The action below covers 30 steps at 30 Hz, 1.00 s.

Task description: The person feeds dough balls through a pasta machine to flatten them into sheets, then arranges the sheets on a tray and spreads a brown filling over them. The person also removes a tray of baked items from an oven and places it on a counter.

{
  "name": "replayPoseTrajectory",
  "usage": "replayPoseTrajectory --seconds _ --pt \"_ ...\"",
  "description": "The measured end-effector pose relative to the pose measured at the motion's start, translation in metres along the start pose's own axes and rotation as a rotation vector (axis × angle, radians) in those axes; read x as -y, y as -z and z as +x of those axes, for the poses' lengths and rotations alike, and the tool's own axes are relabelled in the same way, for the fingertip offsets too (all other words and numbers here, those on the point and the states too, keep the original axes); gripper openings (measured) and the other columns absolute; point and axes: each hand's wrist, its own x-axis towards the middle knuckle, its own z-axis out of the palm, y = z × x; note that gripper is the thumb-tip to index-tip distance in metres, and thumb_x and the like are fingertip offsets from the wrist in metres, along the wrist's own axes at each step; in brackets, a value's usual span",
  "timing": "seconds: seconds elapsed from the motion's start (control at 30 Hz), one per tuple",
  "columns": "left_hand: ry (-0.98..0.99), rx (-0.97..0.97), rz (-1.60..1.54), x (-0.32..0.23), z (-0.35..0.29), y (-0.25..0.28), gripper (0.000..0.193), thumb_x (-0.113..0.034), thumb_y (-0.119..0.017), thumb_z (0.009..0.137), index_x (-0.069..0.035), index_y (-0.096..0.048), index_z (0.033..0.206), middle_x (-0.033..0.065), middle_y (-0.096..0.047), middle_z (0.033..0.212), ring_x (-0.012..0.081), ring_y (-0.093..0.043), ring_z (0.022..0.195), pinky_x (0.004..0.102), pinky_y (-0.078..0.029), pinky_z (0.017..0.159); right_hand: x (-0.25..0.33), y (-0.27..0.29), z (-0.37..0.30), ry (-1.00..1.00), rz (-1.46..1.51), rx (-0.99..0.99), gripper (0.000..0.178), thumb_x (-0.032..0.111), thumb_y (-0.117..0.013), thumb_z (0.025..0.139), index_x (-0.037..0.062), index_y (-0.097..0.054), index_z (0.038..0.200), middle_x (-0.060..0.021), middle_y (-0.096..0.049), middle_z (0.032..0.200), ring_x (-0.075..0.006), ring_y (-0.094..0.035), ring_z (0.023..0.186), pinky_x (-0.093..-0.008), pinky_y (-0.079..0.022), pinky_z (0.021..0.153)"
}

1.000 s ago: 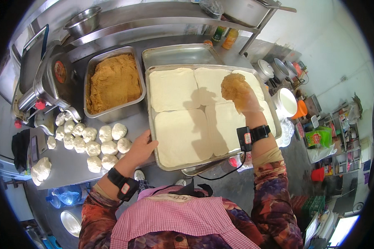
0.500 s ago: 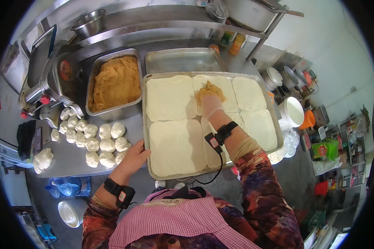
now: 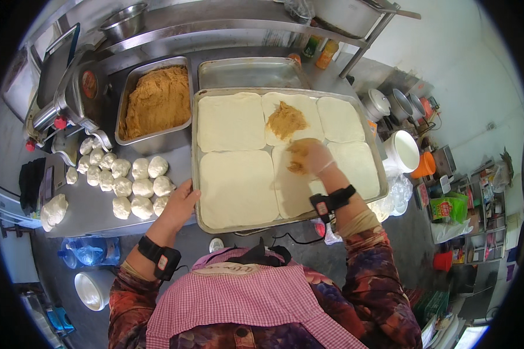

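Observation:
A large metal baking tray (image 3: 196, 192) holds several flat, pale dough sheets in two rows. My left hand (image 3: 182, 202) grips its left rim near the front corner. A patch of crumbly brown filling (image 3: 287, 120) lies on the back middle sheet. My right hand (image 3: 317, 157), in a thin clear plastic glove, is curled over the front middle sheet, with more brown filling in and around its fingers. The fingertips are partly covered by the filling. Left of the tray stands a deep steel pan (image 3: 122, 131) heaped with the same filling.
Several dough balls (image 3: 142, 188) sit on the steel table at left, near a metal machine (image 3: 70, 93). Behind the tray lies an empty metal tray (image 3: 250, 74) under a shelf (image 3: 215, 26). A white bucket (image 3: 403, 150) stands at right.
My right hand has moved nearer, from the back middle sheet to the front middle one, leaving filling behind. My left hand stays on the tray rim. The whole view has shifted slightly.

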Motion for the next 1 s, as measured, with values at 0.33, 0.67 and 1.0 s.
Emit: replayPoseTrajectory --seconds 0.33,0.67,1.0 --pt "-0.028 -0.483 -0.022 0.019 -0.004 -0.043 0.034 -0.016 -0.043 0.096 0.003 -0.052 0.122 0.0084 -0.061 0.106 0.0141 -0.058 0.093 0.0265 -0.047 0.08 -0.057 -0.003 -0.028 -0.101 -0.01 -0.039 0.023 0.025 -0.059 0.081 0.0122 -0.068 0.098 -0.0099 -0.069 0.09 -0.0291 -0.065 0.083 -0.0369 -0.052 0.078" --pt "-0.066 -0.584 -0.005 0.019 -0.003 -0.05 0.033 -0.018 -0.043 0.098 0.003 -0.054 0.12 0.0069 -0.062 0.103 0.0129 -0.057 0.091 0.0262 -0.046 0.08 -0.068 0.001 -0.055 0.113 -0.147 0.052 0.019 0.024 -0.058 0.08 0.0117 -0.068 0.09 -0.0153 -0.067 0.084 -0.034 -0.064 0.082 -0.0404 -0.051 0.072" --pt "-0.135 -0.589 -0.034 0.027 0.0 -0.051 0.032 -0.017 -0.042 0.096 0.004 -0.056 0.116 0.0072 -0.061 0.1 0.0123 -0.056 0.088 0.0269 -0.045 0.078 -0.023 0.014 -0.029 0.058 -0.255 0.227 0.015 0.014 -0.058 0.079 0.0051 -0.068 0.087 -0.0177 -0.067 0.088 -0.0328 -0.065 0.084 -0.0414 -0.052 0.073"
